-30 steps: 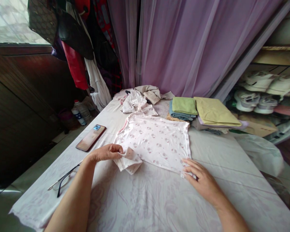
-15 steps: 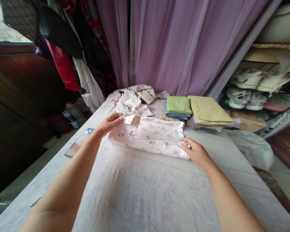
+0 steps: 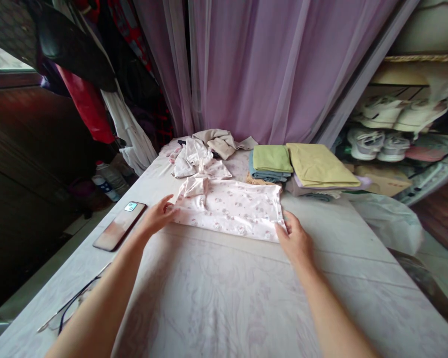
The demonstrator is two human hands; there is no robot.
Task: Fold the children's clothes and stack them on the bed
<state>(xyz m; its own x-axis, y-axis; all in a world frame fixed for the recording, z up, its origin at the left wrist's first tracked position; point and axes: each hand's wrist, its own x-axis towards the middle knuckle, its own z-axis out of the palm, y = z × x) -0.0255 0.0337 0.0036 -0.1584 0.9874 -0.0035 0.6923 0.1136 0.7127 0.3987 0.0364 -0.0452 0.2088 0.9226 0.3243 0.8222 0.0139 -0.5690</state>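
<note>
A pale pink printed shirt (image 3: 235, 206) lies folded into a long strip on the white cloth-covered table, with a sleeve turned back over its left part. At the left end, my left hand (image 3: 159, 216) has its fingers apart and touches the shirt's edge. My right hand (image 3: 296, 241) is closed on the right end, thumb on top and fingers at the side edge. Just behind the shirt sits a loose heap of pale clothes (image 3: 199, 158).
Folded green cloth (image 3: 272, 158) and yellow cloth (image 3: 321, 164) top stacks at the back right. A phone (image 3: 120, 226) and glasses (image 3: 72, 301) lie along the left edge. Behind hangs a purple curtain (image 3: 254, 69); shoes (image 3: 379, 144) stand on a rack at right.
My left hand has let go of the turned-back upper left part and moved down to the left end. My right hand has closed on the right end. The sleeve now lies flatter.
</note>
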